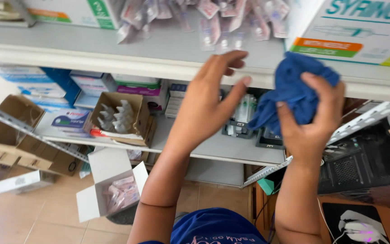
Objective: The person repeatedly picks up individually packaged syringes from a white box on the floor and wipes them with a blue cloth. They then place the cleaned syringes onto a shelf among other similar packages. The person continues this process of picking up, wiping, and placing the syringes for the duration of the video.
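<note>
Blue cloth bunched in rt hand; lt hand beside, prob. apart.

Shelves and boxes — a stockroom corner

Blister packs heaped on the top shelf; an open white carton on the tiled floor — a computer mouse lower right.

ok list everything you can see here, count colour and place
blue cloth: one, blue, bunched in the right hand
upper shelf: one, pale grey, across the top
sealed packets: many, clear, heaped on the upper shelf
syringe carton: one, white with teal, top right
lower shelf: one, pale grey, centre
brown box: one, open, holding white pieces, lower shelf
white box: one, open, on the floor
mouse: one, white, bottom right
left hand: open, at the upper shelf edge
right hand: gripping the cloth
</note>
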